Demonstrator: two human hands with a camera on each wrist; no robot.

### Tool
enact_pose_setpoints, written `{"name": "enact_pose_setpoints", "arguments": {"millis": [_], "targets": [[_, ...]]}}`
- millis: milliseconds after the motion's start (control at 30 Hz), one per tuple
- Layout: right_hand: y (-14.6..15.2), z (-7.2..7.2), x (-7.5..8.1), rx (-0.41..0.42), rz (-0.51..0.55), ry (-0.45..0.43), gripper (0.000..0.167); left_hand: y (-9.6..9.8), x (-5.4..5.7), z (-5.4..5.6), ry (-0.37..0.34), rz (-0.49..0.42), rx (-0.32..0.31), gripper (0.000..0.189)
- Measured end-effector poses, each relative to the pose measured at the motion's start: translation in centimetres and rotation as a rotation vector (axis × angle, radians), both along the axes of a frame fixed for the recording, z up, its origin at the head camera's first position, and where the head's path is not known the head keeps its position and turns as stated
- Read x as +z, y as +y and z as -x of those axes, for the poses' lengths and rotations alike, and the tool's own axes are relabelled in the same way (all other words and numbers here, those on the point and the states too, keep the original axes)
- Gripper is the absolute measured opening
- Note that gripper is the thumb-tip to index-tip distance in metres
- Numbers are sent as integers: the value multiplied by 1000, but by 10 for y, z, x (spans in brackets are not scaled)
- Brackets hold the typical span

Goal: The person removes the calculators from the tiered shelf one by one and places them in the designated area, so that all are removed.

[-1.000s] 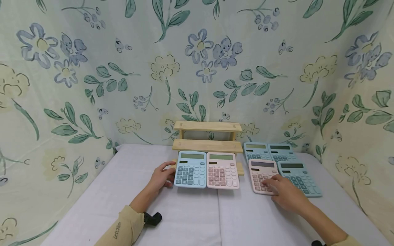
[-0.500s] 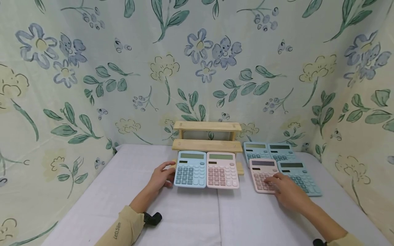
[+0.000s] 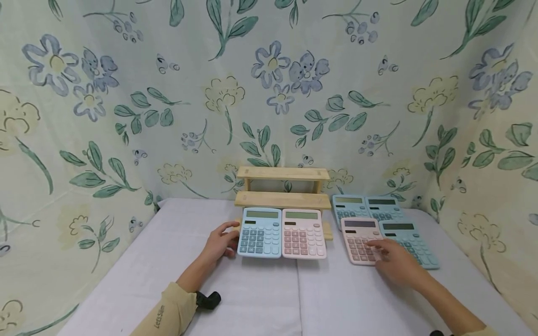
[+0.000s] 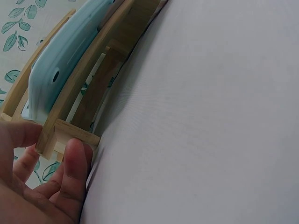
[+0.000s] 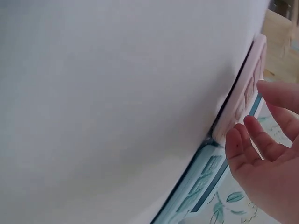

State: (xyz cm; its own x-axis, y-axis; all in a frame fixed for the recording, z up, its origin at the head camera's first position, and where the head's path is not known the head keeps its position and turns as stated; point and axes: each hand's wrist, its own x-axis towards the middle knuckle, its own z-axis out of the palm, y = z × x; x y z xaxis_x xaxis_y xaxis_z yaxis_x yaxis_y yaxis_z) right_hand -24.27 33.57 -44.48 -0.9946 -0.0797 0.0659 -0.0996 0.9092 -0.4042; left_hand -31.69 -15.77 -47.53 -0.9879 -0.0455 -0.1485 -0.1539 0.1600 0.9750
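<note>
My left hand (image 3: pixel 217 243) grips the left end of a tiered wooden stand (image 3: pixel 283 200); in the left wrist view its fingers and thumb close about the wood. A blue calculator (image 3: pixel 259 233) and a pink calculator (image 3: pixel 304 234) lean side by side on the stand's lowest tier. My right hand (image 3: pixel 396 262) hovers at the right side of another pink calculator (image 3: pixel 357 237), which lies on the table. In the right wrist view its loosely bent fingers (image 5: pixel 266 140) hold nothing. Beside that calculator lies a teal calculator (image 3: pixel 407 233), partly covered by the hand.
Two more blue calculators lie behind: one at the left (image 3: pixel 349 208), one at the right (image 3: pixel 383 208). The stand's upper tiers rise behind the leaning pair. White cloth (image 3: pixel 252 298) covers the table, and a floral curtain (image 3: pixel 189 70) encloses the back and sides.
The pink calculator on the table has shifted slightly right. My right hand has moved slightly right, its fingers drawing away from the keys. My left hand keeps its place at the stand.
</note>
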Motion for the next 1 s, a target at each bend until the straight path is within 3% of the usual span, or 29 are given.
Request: {"name": "enact_pose_setpoints", "arguments": {"millis": [100, 367, 733, 1000], "targets": [[13, -3, 1, -49, 92, -5, 53, 1, 0, 0, 4, 4, -5, 37], [48, -9, 5, -194, 172, 10, 60, 0, -2, 1, 5, -2, -7, 37], [82, -11, 6, -354, 124, -72, 81, -1, -3, 1, -1, -1, -9, 38], [104, -8, 1, -319, 154, -187, 96, -1, -2, 2, -2, 0, 0, 36]]}}
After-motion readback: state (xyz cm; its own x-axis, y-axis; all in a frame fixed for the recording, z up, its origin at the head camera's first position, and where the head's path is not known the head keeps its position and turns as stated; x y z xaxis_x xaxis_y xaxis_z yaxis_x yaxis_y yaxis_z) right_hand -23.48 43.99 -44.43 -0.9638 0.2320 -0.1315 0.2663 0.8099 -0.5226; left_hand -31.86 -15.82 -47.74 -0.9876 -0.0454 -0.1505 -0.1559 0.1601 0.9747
